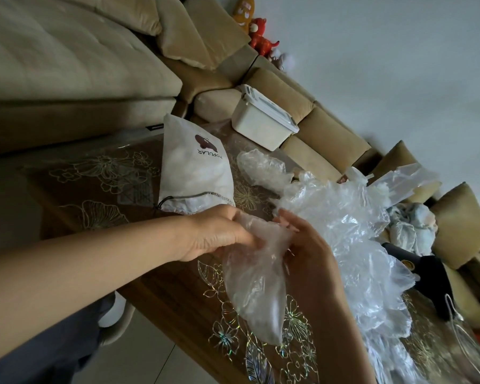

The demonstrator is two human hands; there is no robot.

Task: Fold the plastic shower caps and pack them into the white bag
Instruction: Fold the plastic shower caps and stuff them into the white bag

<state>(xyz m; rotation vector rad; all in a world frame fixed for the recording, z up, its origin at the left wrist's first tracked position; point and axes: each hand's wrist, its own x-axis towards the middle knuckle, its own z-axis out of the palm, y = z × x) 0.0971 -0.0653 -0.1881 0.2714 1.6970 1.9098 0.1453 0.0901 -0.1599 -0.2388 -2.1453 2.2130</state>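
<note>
Your left hand [219, 235] has its fingers curled around the top edge of one clear plastic shower cap [257, 284], and your right hand [309, 246] pinches the same edge from the other side. Both hands are closed on it, close to each other. The shower cap hangs down from them, crumpled, above the near part of the table [178, 289], which has a clear cover with flower outlines.

The white bag [196, 173] lies flat on the table just beyond your left hand. It carries the word POPULAR, and its drawstring mouth points toward you. The pile of shower caps [352, 234] lies loose on the table, just beside your right hand.

A white plastic box [262, 120] with a lid stands at the far edge of the table, next to the beige sofa [67, 59]. A black object [430, 275] lies behind the pile; what it is, I cannot tell.
</note>
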